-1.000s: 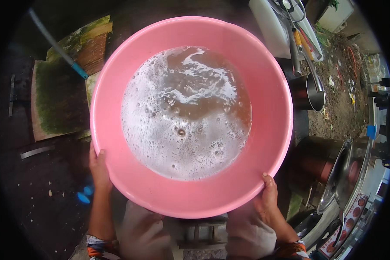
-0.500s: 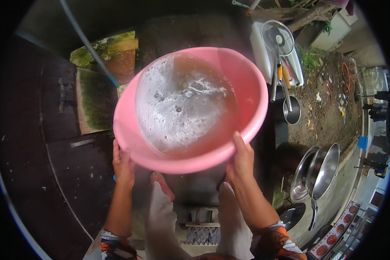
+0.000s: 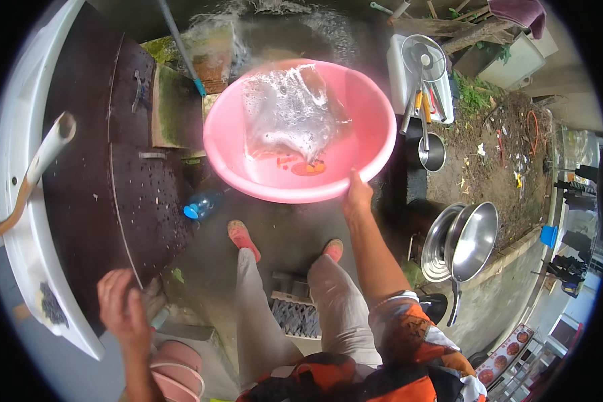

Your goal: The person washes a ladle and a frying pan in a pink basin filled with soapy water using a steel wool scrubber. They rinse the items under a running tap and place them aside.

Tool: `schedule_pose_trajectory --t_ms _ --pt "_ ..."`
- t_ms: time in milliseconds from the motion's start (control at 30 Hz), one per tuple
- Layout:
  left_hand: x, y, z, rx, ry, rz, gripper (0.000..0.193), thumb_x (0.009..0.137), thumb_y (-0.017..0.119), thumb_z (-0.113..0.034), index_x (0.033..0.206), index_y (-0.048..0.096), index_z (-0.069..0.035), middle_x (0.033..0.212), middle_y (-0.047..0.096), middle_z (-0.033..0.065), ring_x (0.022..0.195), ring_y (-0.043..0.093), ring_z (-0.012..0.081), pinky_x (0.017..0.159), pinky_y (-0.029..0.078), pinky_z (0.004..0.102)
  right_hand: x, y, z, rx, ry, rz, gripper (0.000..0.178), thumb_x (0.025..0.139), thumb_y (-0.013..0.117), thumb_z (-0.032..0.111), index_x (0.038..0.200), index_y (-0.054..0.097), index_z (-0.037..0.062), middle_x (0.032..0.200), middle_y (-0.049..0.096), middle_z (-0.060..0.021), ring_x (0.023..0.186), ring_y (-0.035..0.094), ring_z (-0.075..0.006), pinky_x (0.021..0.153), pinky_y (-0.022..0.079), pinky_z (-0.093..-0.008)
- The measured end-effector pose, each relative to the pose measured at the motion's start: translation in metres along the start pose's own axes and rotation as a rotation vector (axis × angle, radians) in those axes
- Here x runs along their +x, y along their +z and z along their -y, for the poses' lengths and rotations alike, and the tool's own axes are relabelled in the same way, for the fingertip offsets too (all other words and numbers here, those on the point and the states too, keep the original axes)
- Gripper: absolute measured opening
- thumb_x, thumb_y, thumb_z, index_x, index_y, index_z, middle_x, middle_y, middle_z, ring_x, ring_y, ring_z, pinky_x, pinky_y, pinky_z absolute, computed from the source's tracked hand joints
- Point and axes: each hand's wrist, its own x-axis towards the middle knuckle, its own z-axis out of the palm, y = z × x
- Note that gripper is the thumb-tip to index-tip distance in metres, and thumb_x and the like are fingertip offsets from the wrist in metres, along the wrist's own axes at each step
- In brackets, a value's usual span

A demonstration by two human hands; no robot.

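Note:
A large pink plastic basin [image 3: 368, 110] is tilted away from me, and soapy water pours over its far rim onto the wet ground [image 3: 281, 27]. A few orange and red scraps lie at its bottom. My right hand [image 3: 357, 194] grips the basin's near rim at the lower right and holds it alone. My left hand [image 3: 120, 305] is low at the left, fingers apart, holding nothing, close to the edge of a dark wet slab [image 3: 94, 187].
Steel bowls and a pan [image 3: 465, 241] lie at the right; a white tray with utensils [image 3: 422, 74] and a small pot [image 3: 429, 153] stand beyond. A blue-capped bottle [image 3: 201, 204] lies near my feet. A wooden handle [image 3: 37, 167] crosses a white tub's rim at the left.
My left hand has let go of the basin and dropped to the lower left. The basin has swung forward and tipped, and the soapy water is spilling out over its far edge.

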Motion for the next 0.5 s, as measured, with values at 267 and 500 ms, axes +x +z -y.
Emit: schedule_pose_trajectory --t_ms 267,500 --pt "-0.05 -0.084 0.015 0.601 0.114 0.4 0.032 0.066 0.06 -0.003 0.097 0.058 -0.001 0.106 0.054 0.0127 0.112 0.047 0.035 0.104 0.027 0.0531 0.009 -0.102 -0.092 -0.143 0.323 -0.097 0.039 0.093 0.049 0.028 0.124 0.046 0.0036 0.113 0.058 -0.0132 0.101 0.059 -0.0282 0.076 0.053 -0.0449" --pt "-0.064 -0.095 0.045 0.53 0.246 0.368 0.025 0.06 0.063 -0.001 0.085 0.06 -0.004 0.082 0.056 0.0081 0.09 0.053 0.0278 0.101 0.03 0.052 -0.02 -0.073 -0.075 -0.16 0.214 -0.036 0.037 0.091 0.053 0.025 0.116 0.05 -0.0009 0.104 0.06 -0.0156 0.086 0.063 -0.0258 0.066 0.053 -0.0384"
